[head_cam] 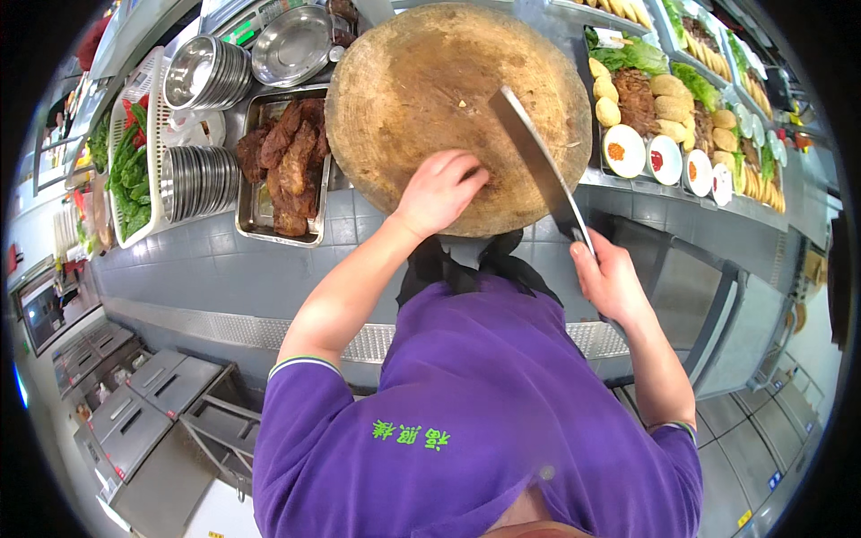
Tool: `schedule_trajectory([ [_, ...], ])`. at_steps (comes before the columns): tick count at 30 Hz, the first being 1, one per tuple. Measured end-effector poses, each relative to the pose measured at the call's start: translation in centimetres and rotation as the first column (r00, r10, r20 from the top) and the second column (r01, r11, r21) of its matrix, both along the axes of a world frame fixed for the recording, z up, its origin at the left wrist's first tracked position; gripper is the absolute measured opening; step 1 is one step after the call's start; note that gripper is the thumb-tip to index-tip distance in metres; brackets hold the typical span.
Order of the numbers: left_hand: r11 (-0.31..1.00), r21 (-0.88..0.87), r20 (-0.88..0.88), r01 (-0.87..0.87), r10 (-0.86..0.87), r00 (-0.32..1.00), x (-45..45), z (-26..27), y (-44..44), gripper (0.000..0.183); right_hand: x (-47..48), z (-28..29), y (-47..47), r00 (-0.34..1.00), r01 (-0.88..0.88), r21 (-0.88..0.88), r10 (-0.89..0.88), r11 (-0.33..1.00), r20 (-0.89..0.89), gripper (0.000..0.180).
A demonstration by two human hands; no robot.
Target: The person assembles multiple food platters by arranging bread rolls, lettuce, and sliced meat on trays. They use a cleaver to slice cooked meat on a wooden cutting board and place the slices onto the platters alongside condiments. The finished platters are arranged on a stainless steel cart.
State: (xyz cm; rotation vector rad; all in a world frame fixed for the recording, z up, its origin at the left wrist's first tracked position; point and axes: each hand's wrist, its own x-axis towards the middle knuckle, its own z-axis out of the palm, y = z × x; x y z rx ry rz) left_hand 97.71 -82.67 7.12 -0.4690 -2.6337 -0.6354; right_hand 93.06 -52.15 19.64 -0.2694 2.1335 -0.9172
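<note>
A round wooden chopping block lies before me, its top worn and stained. My right hand grips the handle of a cleaver. The long blade slants up and left over the block's right half. Over the block's near part is my left hand, its fingers curled. Whether anything small is under those fingertips is hidden. A tiny pale scrap rests on the wood. Left of the block, a steel tray holds several browned pieces of cooked meat.
Stacked steel bowls, steel plates and a white basket of green peppers stand at left. A steel pan sits behind the meat. At right are trays of meat, buns and sauce bowls.
</note>
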Motion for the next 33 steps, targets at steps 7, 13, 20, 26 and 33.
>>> schedule_trajectory([
  [7, 0.996, -0.07, 0.026, -0.047, 0.049, 0.998, 0.9, -1.3, 0.0, 0.037, -1.0, 0.6, -0.1, 0.958, -0.286, -0.021, 0.286, 0.958, -0.016, 0.05],
  [13, 0.992, -0.114, 0.117, -0.051, 0.065, 0.991, 0.7, -1.4, 0.0, 0.035, -0.6, 1.7, -2.3, 0.91, -0.366, 0.078, 0.374, 0.927, -0.179, 0.046],
  [20, 0.999, -0.025, 0.041, -0.033, 0.034, 0.999, 1.3, -1.7, -0.3, 0.032, -3.7, -2.2, -8.0, 0.912, -0.333, 0.076, 0.342, 0.94, -0.227, 0.05],
  [26, 0.998, -0.004, 0.023, -0.07, 0.07, 0.997, 1.8, -1.9, -0.5, 0.032, -1.1, 4.0, -4.7, 0.938, -0.325, 0.147, 0.338, 0.934, -0.079, 0.045],
  [33, 1.0, 0.007, 0.055, -0.002, 0.001, 0.999, 1.5, -1.8, -0.9, 0.033, -0.1, 0.0, -8.3, 0.946, -0.289, 0.191, 0.31, 0.938, -0.091, 0.05],
])
